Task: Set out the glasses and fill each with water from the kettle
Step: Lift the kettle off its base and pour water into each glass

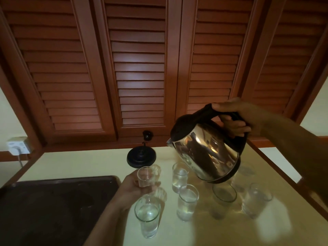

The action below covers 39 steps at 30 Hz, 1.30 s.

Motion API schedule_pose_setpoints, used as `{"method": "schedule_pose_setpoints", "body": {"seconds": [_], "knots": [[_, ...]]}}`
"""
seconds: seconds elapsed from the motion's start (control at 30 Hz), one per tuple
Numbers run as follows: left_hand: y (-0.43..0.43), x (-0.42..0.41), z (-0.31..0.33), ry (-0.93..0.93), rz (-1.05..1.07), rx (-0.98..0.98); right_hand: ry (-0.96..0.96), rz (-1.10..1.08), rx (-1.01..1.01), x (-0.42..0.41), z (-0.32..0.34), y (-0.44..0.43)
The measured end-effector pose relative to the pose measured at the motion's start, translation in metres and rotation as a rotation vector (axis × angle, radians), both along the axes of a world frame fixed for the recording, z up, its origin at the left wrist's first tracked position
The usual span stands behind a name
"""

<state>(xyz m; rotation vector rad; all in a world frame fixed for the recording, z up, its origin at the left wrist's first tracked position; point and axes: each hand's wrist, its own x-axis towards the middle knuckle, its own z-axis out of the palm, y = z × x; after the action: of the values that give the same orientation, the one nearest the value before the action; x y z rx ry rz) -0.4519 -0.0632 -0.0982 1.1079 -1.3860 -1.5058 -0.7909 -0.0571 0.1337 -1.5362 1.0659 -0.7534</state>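
— So, where is the kettle?

— The kettle (pixel 207 153) is up off the counter (pixel 204 231), in the air at the right, tipped with its spout toward the left. The right hand (pixel 237 116) has it by the black handle, with the fingers (pixel 236 129) curled under the grip and the thumb on top.

— And the other hand?

— The left hand (pixel 131 189) holds a small glass (pixel 145 176) upright, just in front of the black kettle base (pixel 141 158). Its fingers wrap round the lower part of the glass. I cannot tell whether the glass rests on the counter or is lifted.

— Is there water in the others?

— Three show water. The nearest glass (pixel 147 215) stands just in front of the left hand. The back glass (pixel 179 176) is beside the kettle's lower edge, and the middle glass (pixel 187 201) is in front of that. A darker glass (pixel 224 196) stands right below the kettle's bottom, with a right-hand glass (pixel 255 199) beside it. Those two are too blurred to judge their fill.

— What else is there?

— A dark tray (pixel 53 201) lies at the left of the counter. Louvred wooden doors (pixel 138 68) rise behind, and a wall socket (pixel 17 144) with a plug sits far left.
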Motion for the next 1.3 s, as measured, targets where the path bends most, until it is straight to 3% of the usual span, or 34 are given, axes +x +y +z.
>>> {"method": "schedule_pose_setpoints", "body": {"seconds": [0.2, 0.37, 0.5, 0.73, 1.3], "knots": [[0.003, -0.014, 0.014, 0.147, 0.143, 0.042, 0.320, 0.054, 0.006, 0.035, 0.037, 0.001], [0.006, -0.024, 0.035, -0.075, 0.222, -0.142, 0.485, -0.011, -0.049, 0.060, 0.060, -0.004], [0.009, -0.033, 0.038, -0.131, 0.234, -0.228, 0.541, -0.066, -0.082, 0.083, 0.069, -0.005], [0.014, -0.038, 0.043, -0.159, 0.245, -0.268, 0.770, 0.126, -0.041, 0.122, 0.081, -0.012], [0.016, -0.046, 0.040, -0.103, 0.366, -0.257, 0.897, 0.048, -0.158, 0.133, 0.082, -0.049]]}}
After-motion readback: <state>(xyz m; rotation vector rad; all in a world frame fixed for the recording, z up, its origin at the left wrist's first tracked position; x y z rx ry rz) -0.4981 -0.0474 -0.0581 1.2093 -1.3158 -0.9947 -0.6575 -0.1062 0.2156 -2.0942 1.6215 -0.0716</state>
